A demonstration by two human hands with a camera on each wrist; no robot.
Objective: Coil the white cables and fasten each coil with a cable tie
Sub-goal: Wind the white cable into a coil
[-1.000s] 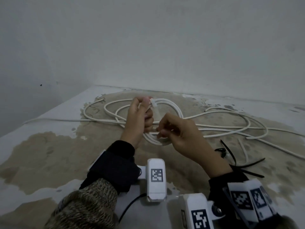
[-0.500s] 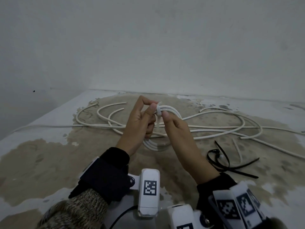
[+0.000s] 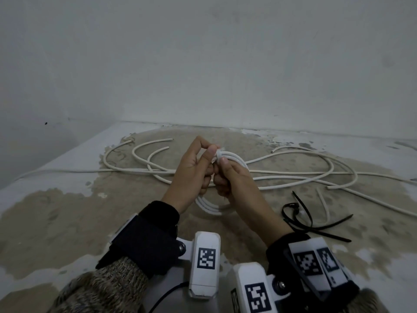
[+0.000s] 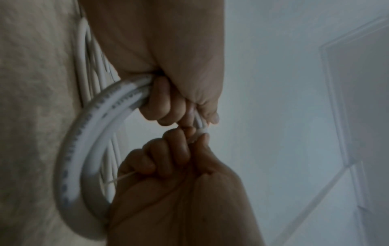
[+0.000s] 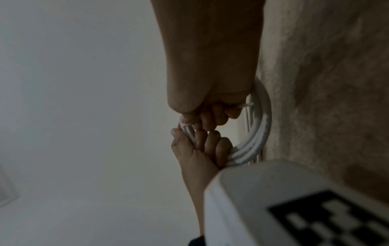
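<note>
A coil of white cable (image 3: 209,207) stands upright above the table, held between both hands. My left hand (image 3: 208,151) grips its top, with the fingers curled round the strands (image 4: 145,93) and the thumb pressed beside a white cable tie (image 3: 218,153) that wraps the bundle. My right hand (image 3: 223,170) sits directly against the left, pinching the tie at the coil's top. The tie's thin tail (image 5: 246,105) runs through its curled fingers and pokes out below the fist (image 4: 122,179). The tie's head is mostly hidden by the fingertips.
Several loose white cables (image 3: 293,175) sprawl over the stained table (image 3: 67,218) behind the hands. Black cable ties (image 3: 302,220) lie at the right, near a short white piece (image 3: 322,204). A wall rises at the back; the table's left edge runs diagonally.
My right hand rose from the coil's lower side to its top, beside my left thumb, and took the tie. The tie end no longer sticks up.
</note>
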